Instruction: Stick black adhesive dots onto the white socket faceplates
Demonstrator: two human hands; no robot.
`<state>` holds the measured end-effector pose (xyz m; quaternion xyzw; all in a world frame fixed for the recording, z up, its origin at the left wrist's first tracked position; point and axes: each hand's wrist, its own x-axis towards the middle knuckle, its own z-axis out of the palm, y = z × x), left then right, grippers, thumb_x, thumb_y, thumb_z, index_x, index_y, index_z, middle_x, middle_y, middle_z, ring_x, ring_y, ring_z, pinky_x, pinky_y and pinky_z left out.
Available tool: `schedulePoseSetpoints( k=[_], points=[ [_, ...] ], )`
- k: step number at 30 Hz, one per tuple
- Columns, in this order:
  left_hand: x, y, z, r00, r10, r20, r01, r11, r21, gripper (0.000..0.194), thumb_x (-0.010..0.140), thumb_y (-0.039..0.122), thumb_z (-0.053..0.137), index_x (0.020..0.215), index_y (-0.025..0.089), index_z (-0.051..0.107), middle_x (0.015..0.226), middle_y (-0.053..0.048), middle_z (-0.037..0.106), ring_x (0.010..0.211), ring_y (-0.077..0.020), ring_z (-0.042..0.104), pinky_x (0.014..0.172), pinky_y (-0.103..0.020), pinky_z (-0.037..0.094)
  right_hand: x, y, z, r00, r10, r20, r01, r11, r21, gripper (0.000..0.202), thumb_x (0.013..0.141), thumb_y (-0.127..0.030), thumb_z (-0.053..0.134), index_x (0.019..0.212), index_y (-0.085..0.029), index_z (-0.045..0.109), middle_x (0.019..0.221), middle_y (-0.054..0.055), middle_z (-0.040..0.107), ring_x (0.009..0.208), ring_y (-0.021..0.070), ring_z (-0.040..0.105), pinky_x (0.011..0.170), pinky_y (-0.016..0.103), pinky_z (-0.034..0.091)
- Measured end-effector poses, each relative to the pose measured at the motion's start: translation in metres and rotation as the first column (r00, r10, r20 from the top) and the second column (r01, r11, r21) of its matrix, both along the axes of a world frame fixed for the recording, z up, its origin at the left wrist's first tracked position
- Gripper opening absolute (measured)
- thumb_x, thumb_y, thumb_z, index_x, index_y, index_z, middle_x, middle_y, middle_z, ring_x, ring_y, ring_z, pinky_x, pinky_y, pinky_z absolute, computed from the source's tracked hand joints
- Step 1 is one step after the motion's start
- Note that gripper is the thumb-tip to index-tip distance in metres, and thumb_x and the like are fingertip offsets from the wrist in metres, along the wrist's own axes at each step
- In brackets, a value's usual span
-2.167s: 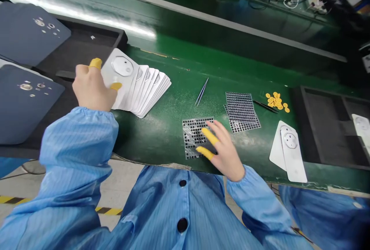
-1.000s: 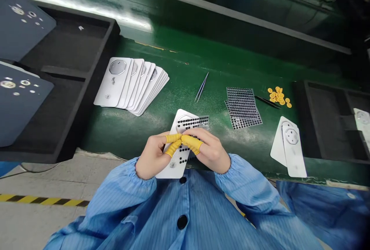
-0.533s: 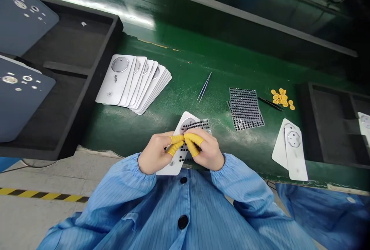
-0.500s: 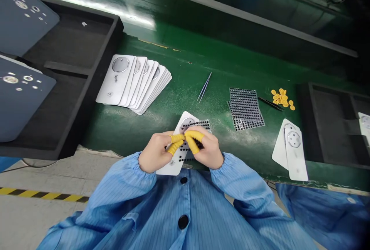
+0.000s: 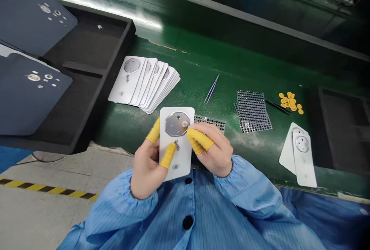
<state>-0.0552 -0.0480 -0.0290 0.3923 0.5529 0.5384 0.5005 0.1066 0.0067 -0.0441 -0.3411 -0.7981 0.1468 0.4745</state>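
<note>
My left hand, with yellow finger covers, grips a white card-shaped plate by its left side, thumb on its face. The plate has a silver octagon near its top with small holes or dots. My right hand, in yellow finger covers too, has thumb and forefinger pinched at the plate's right edge beside the octagon. Whatever is between those fingertips is too small to make out. A sheet of black dots lies partly behind my right hand.
Fanned white plates lie at left beside a black tray with blue-grey panels. Blue tweezers, more dot sheets, black tweezers, yellow finger covers and two white plates lie rightward. A black tray stands at right.
My left hand now holds the white plate up, its face in full view. The dot sheet has left my hands and lies on the table. My right hand has moved to the plate's edge.
</note>
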Motion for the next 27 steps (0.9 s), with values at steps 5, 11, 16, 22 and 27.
schedulePoseSetpoints(
  k=[5, 11, 16, 22, 27],
  points=[
    [0.013, -0.008, 0.003, 0.998, 0.037, -0.046, -0.033, 0.996, 0.086, 0.057, 0.076, 0.008, 0.071, 0.129, 0.026, 0.058, 0.114, -0.005, 0.072, 0.095, -0.0216, 0.072, 0.074, -0.022, 0.062, -0.002, -0.001, 0.019, 0.983, 0.12, 0.139, -0.126, 0.991, 0.036, 0.029, 0.083, 0.001, 0.051, 0.11, -0.009, 0.058, 0.11, 0.018, 0.067, 0.11, 0.0241, 0.06, 0.091, 0.046, 0.055],
    [0.012, -0.009, 0.002, 0.988, 0.075, -0.137, -0.052, 0.985, 0.162, 0.063, 0.073, 0.003, 0.07, 0.13, 0.025, 0.057, 0.107, -0.003, 0.074, 0.082, -0.017, 0.073, 0.069, -0.02, 0.061, 0.006, -0.01, 0.022, 0.946, 0.118, 0.301, -0.143, 0.988, 0.06, 0.027, 0.088, -0.01, 0.051, 0.113, -0.005, 0.058, 0.126, 0.026, 0.058, 0.126, 0.0301, 0.051, 0.095, 0.05, 0.052],
    [0.014, -0.009, 0.002, 0.976, 0.037, -0.215, 0.004, 0.982, 0.188, 0.063, 0.071, 0.003, 0.07, 0.129, 0.025, 0.057, 0.102, -0.002, 0.075, 0.073, -0.0154, 0.072, 0.065, -0.021, 0.06, 0.007, -0.009, 0.021, 0.945, 0.113, 0.308, -0.135, 0.99, 0.051, 0.028, 0.087, -0.012, 0.052, 0.114, -0.008, 0.059, 0.131, 0.026, 0.054, 0.128, 0.0306, 0.049, 0.097, 0.051, 0.052],
    [0.014, -0.009, 0.005, 0.98, 0.033, -0.197, -0.024, 0.999, 0.048, 0.059, 0.073, 0.009, 0.071, 0.129, 0.022, 0.057, 0.096, -0.004, 0.076, 0.066, -0.0178, 0.071, 0.057, -0.024, 0.059, 0.005, -0.018, 0.016, 0.896, 0.078, 0.438, -0.07, 0.997, -0.034, 0.034, 0.091, -0.018, 0.048, 0.123, -0.008, 0.053, 0.142, 0.025, 0.045, 0.137, 0.0341, 0.037, 0.1, 0.057, 0.048],
    [0.016, -0.007, 0.0, 0.993, 0.0, -0.118, -0.002, 1.0, -0.018, 0.069, 0.073, 0.009, 0.073, 0.136, 0.021, 0.05, 0.092, -0.004, 0.077, 0.069, -0.0189, 0.072, 0.058, -0.025, 0.06, 0.004, -0.025, 0.012, 0.849, 0.057, 0.526, -0.051, 0.998, -0.027, 0.037, 0.091, -0.017, 0.048, 0.124, -0.003, 0.052, 0.143, 0.027, 0.043, 0.141, 0.0367, 0.028, 0.101, 0.055, 0.049]
  ],
)
